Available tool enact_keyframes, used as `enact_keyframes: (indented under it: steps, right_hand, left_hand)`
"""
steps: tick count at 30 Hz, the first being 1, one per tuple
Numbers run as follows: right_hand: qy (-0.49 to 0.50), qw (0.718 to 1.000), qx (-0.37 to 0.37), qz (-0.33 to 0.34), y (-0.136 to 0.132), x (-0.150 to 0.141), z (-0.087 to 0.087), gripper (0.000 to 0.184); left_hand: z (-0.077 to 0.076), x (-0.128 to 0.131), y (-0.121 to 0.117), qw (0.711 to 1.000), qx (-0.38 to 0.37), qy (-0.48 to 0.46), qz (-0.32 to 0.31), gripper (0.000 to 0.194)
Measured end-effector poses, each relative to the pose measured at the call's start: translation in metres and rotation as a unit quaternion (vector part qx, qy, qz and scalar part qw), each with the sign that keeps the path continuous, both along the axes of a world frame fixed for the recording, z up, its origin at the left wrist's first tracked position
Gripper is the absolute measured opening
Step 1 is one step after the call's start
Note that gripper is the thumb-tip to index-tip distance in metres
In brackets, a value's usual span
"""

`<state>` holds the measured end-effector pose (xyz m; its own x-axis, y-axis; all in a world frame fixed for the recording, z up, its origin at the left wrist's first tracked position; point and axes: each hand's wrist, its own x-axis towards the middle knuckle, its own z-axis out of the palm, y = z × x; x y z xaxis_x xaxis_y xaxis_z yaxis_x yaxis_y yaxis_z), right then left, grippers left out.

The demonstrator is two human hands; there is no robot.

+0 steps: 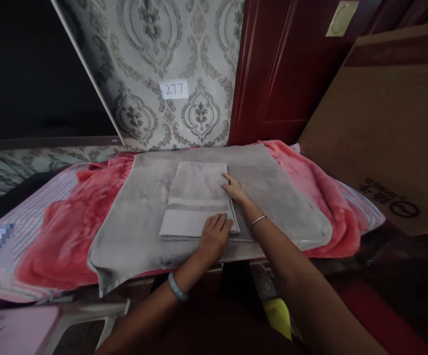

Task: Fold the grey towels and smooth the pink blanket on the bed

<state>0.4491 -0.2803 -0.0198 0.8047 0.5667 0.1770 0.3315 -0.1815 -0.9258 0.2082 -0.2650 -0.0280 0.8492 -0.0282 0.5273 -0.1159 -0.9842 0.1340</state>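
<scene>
A folded light grey cloth [195,190] with a paler band across it lies on a larger grey cloth [136,212] spread over the table. My left hand [216,234], with a bluish bangle at the wrist, rests palm down on the near right corner of the folded cloth, fingers stretched out. Against its right edge is my right hand [234,189], wearing a thin silver bracelet. The thumb and forefinger there are apart and touch the cloth's edge; the other fingers are partly hidden.
Pink plush fabric [60,231] and a striped sheet [32,204] lie beneath the grey cloth. A dark screen [44,74] stands at the left. To the right are a red door [273,69] and a large cardboard box [391,123]. Nearer is a pale plastic stool [84,313].
</scene>
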Motion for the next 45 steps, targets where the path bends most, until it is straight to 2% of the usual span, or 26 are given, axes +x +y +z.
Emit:
enact_keyframes:
  steps: [6,10,16,20,25,29,32,36,38,41,45]
  right_hand:
    - [-0.055,0.998,-0.032,-0.019,-0.002,-0.003,-0.001,0.057]
    - [-0.077,0.995,-0.057,-0.037,-0.004,-0.008,-0.006,0.057]
    - [-0.102,0.991,-0.079,-0.047,-0.008,-0.018,-0.009,0.055]
    - [-0.114,0.988,-0.092,-0.045,-0.009,-0.025,-0.006,0.060]
    - [-0.144,0.977,-0.147,-0.056,-0.011,-0.030,-0.005,0.062]
    - [-0.163,0.969,-0.174,-0.065,-0.011,-0.032,-0.004,0.062]
    - [-0.177,0.965,-0.180,-0.066,-0.008,-0.032,-0.003,0.063]
    - [-0.193,0.959,-0.195,-0.073,-0.005,-0.032,0.000,0.064]
    - [-0.197,0.955,-0.208,-0.078,-0.005,-0.034,0.001,0.064]
    - [-0.201,0.948,-0.231,-0.085,-0.004,-0.035,0.004,0.064]
    - [-0.210,0.940,-0.255,-0.087,-0.002,-0.032,0.010,0.065]
  left_hand:
    - [0.004,0.001,-0.001,1.000,0.022,-0.005,-0.007,0.027]
    - [0.000,0.000,-0.002,0.998,0.048,-0.015,-0.028,0.021]
    - [-0.006,-0.005,-0.003,0.999,0.030,-0.002,-0.038,0.020]
    - [0.000,-0.006,-0.004,0.998,0.047,0.020,-0.032,0.022]
    - [0.003,-0.002,-0.008,0.997,0.070,0.026,-0.026,0.018]
    - [0.000,-0.006,-0.010,0.998,0.057,0.019,-0.035,0.015]
    - [0.007,-0.013,-0.007,0.998,0.026,0.021,-0.057,0.019]
    - [0.033,-0.019,0.013,0.993,-0.039,0.042,-0.106,0.021]
    - [0.047,-0.019,0.033,0.994,-0.062,0.051,-0.073,0.025]
    - [0.062,-0.015,0.073,0.995,-0.056,0.086,0.010,0.034]
    - [0.069,-0.006,0.122,0.988,-0.037,0.133,0.069,0.042]
